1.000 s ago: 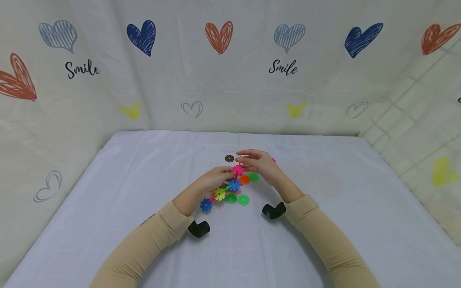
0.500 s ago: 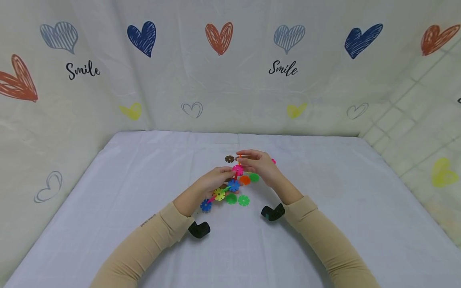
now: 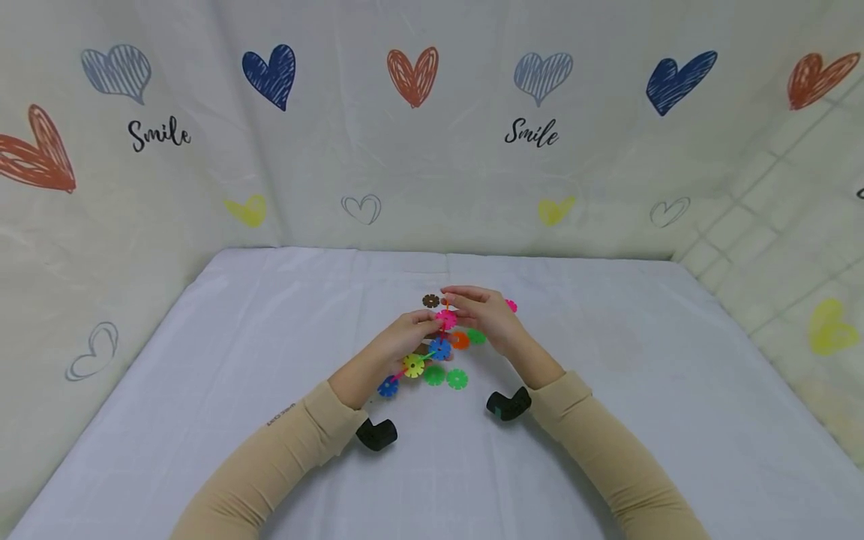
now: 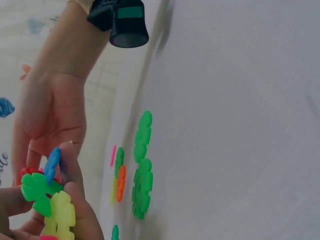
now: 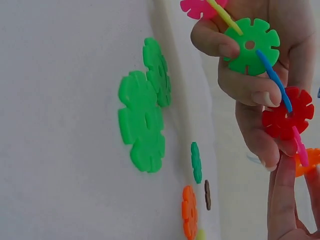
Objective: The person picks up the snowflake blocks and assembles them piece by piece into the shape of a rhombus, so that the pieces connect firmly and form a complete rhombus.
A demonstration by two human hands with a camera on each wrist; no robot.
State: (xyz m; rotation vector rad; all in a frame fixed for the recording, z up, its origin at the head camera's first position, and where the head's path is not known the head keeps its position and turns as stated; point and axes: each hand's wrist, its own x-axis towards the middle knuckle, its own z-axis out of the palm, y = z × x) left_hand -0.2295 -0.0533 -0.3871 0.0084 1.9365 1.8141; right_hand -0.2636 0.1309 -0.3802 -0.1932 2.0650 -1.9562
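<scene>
A chain of slotted plastic flower discs slants upward in the head view, from a blue disc (image 3: 388, 386) through a yellow disc (image 3: 413, 366) and another blue one to a pink disc (image 3: 446, 319). My left hand (image 3: 405, 337) grips this chain, its fingers passing behind the discs. At the upper end my right hand (image 3: 493, 316) pinches an orange disc (image 3: 447, 303), seen edge-on right above the pink one. From the right wrist, a green disc (image 5: 250, 47) and a red disc (image 5: 288, 113) of the chain show against the left fingers.
Loose discs lie on the white cloth (image 3: 607, 420) under the hands: green ones (image 3: 457, 379), an orange one (image 3: 460, 340), a brown one (image 3: 430, 301) behind, and a pink one (image 3: 511, 306) beyond the right hand. Black wrist devices (image 3: 508, 405) sit at both cuffs. A patterned curtain stands behind.
The head view has tilted up slightly. Both hands keep their holds, and the orange disc at the right fingertips has shifted a little toward the pink disc.
</scene>
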